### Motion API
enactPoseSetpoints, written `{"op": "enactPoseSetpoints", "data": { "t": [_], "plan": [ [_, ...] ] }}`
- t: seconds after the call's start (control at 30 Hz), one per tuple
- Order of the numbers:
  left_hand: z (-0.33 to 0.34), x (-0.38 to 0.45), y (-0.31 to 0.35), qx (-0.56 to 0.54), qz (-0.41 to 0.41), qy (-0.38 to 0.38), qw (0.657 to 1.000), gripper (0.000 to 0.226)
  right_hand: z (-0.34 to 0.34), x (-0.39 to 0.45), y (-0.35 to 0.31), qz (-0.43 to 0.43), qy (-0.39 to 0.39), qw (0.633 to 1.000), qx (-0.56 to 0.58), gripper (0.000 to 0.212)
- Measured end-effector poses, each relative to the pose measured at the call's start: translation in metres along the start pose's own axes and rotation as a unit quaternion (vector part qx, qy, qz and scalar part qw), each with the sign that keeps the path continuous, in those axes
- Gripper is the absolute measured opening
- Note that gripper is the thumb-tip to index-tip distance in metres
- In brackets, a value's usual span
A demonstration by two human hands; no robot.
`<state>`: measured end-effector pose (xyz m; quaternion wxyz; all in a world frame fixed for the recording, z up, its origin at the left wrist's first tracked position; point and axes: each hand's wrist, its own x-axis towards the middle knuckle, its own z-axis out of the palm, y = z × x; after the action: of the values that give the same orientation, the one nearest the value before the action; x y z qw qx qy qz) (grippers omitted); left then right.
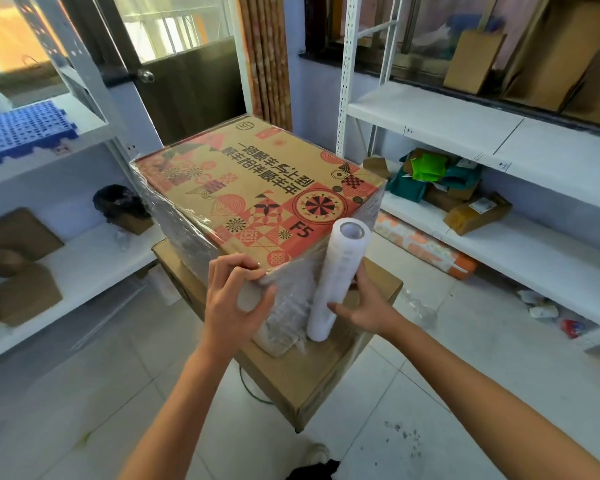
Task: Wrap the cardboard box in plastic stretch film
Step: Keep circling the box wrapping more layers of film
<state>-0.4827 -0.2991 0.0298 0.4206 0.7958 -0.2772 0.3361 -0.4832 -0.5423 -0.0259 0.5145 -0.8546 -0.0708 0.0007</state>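
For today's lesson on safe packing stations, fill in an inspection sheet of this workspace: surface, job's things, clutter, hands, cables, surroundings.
Surface: a plain cardboard carton on the tiled floor serves as the stand.
Job's things: the printed cardboard box sits on it, its sides covered in stretch film, its top bare; the film roll stands upright at the near corner.
Clutter: scraps and wrappers on the floor at right.
Hands: the left hand presses film on the box corner; the right hand holds the roll low down, fingers round it.
Cables: a thin dark cable on the floor beside the carton.
Surroundings: white shelving with cardboard and parcels; a door behind.
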Motion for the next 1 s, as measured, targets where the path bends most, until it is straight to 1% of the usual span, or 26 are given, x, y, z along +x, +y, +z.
{"op": "enactPoseSetpoints", "data": {
  "t": [0.1,0.17,0.27,0.33,0.4,0.47,0.53,0.6,0.63,0.67,0.7,0.77,0.8,0.87,0.9,0.93,0.97,1.0],
  "plan": [
    [0.006,0.003,0.002,0.007,0.004,0.010,1.000,0.020,-0.009,-0.001,0.006,0.021,-0.006,1.000,0.017,0.066],
    [0.006,0.004,0.003,0.012,0.008,0.001,1.000,0.019,-0.016,-0.001,0.007,0.021,-0.018,1.000,0.011,0.063],
    [0.002,0.006,0.005,0.013,-0.001,-0.017,1.000,0.019,-0.030,0.000,0.006,-0.008,-0.005,1.000,0.012,0.071],
    [-0.001,0.007,0.008,0.021,-0.006,-0.027,0.999,0.018,-0.040,0.006,0.003,-0.029,0.002,1.000,-0.002,0.072],
    [-0.001,0.009,0.012,0.032,-0.008,-0.034,0.999,0.016,-0.044,0.013,0.000,-0.030,0.008,0.999,-0.023,0.073],
    [0.000,0.011,0.017,0.046,-0.012,-0.042,0.998,0.015,-0.044,0.018,0.000,-0.016,0.023,0.999,-0.033,0.078],
    [0.000,0.012,0.021,0.063,-0.026,-0.047,0.997,0.016,-0.042,0.020,0.002,-0.024,0.049,0.997,-0.047,0.086],
    [-0.002,0.013,0.026,0.092,-0.042,-0.042,0.994,0.023,-0.041,0.024,0.005,-0.040,0.057,0.995,-0.070,0.090],
    [-0.003,0.014,0.029,0.118,-0.039,-0.039,0.992,0.023,-0.040,0.026,0.006,-0.044,0.048,0.995,-0.078,0.090],
    [-0.004,0.015,0.031,0.167,-0.019,-0.041,0.985,0.021,-0.040,0.028,0.006,-0.045,0.035,0.995,-0.087,0.089],
    [-0.005,0.015,0.031,0.243,0.019,-0.046,0.969,0.019,-0.040,0.030,0.005,-0.047,0.025,0.994,-0.096,0.087],
    [-0.005,0.014,0.033,0.397,0.102,-0.045,0.911,0.016,-0.040,0.034,0.003,-0.059,0.012,0.992,-0.108,0.079],
    [-0.004,0.011,0.035,0.449,0.131,-0.034,0.883,0.016,-0.040,0.037,0.002,-0.063,0.006,0.992,-0.106,0.076],
    [0.004,0.002,0.041,0.492,0.194,-0.022,0.849,0.017,-0.042,0.042,0.001,-0.064,-0.009,0.993,-0.094,0.076],
    [0.010,-0.005,0.043,0.492,0.242,-0.049,0.835,0.016,-0.043,0.044,0.002,-0.066,-0.012,0.994,-0.092,0.077],
    [0.017,-0.013,0.044,0.490,0.294,-0.106,0.814,0.017,-0.044,0.045,0.002,-0.069,-0.010,0.993,-0.092,0.078],
    [0.025,-0.022,0.045,0.497,0.334,-0.183,0.780,0.022,-0.045,0.047,0.003,-0.074,-0.006,0.993,-0.097,0.078],
    [0.032,-0.030,0.046,0.516,0.358,-0.265,0.732,0.031,-0.046,0.048,0.003,-0.076,-0.003,0.992,-0.102,0.078]
  ]
}}
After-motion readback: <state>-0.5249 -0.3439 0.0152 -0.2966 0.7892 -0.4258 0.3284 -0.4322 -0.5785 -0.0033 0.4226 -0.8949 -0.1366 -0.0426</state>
